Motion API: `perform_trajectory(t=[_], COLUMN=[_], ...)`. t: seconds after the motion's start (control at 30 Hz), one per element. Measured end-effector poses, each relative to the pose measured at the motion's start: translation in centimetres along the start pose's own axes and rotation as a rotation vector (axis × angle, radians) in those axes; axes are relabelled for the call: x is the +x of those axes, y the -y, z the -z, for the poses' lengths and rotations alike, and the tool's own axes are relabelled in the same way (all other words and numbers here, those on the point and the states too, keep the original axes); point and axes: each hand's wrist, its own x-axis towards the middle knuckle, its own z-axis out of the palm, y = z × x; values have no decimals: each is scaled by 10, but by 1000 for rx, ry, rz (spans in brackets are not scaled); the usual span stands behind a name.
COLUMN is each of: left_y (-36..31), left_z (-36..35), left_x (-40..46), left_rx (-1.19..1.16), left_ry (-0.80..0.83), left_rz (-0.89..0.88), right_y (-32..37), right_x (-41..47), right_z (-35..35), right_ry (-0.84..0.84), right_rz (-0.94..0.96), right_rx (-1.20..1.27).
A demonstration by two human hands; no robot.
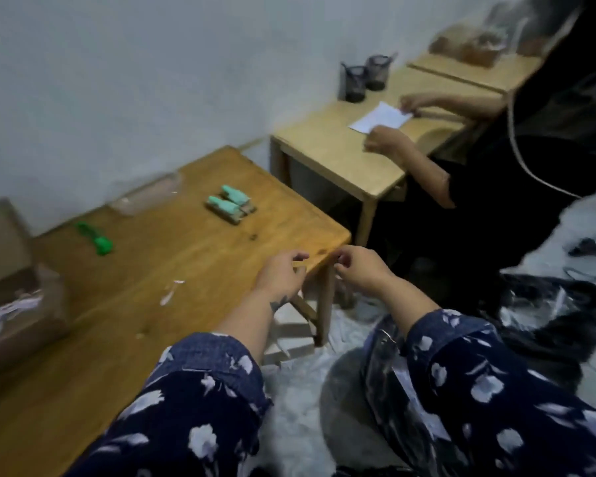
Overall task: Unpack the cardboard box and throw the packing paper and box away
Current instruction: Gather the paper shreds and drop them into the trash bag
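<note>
An open cardboard box (11,280) stands on the left end of the brown wooden table (172,256), with white tape or paper on its flap. My left hand (283,275) hovers over the table's right corner, fingers curled and apart, holding nothing I can see. My right hand (362,270) floats just past that corner, fingers loosely bent, also with nothing visible in it. Two teal-and-brown items (231,203) lie side by side on the table's far part. A green tool (97,237) lies near the wall. A small white scrap (171,292) lies mid-table.
A clear plastic piece (145,196) rests by the wall. Another person in black (530,149) sits at a lighter table (338,156), handling a white sheet (381,118). Two dark pen cups (362,79) stand there. A black plastic bag (547,321) and pale wooden blocks (289,335) lie on the floor.
</note>
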Motion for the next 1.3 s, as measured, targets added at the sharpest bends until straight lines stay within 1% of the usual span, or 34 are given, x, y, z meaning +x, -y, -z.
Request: perform_trajectory(t=[0.1,0.2,0.3,0.4,0.5,0.57,0.67,0.77,0.9,1.03,1.13,1.2,1.3], left_y=[56,117,169,207,225,227,228,230,231,231,232,233,233], left_z=[53,89,105,107,101,99,100,98,96,95,94,94,94], left_x=[-19,-46,-73,-97,-109,-110,-109,-108,-108,-109,-109,-109,-108], left_rx=[19,19,182,297,426,453,460,453,446,453,452,455,464], left_ry=[-133,-253,-344,-283,-228,-253,-285,-294,-316,-324,-330,-330,-318], left_rz=[99,183,257,341,306,288,283,283,281,284,276,275,283], right_y=[66,121,160,185,205,211,209,195,170,160,159,161,166], right_x=[17,24,26,26,27,29,30,26,20,19,16,15,19], right_z=[-33,-75,-121,-163,-190,-200,-205,-192,-174,-185,-195,-198,-198], right_ry=[78,162,182,158,202,224,225,173,119,35,-51,-89,-85], right_rz=[87,153,263,424,557,581,589,616,572,613,548,541,510], right_rx=[-59,-84,-146,-217,-391,-479,-519,-504,-452,-437,-372,-357,-342])
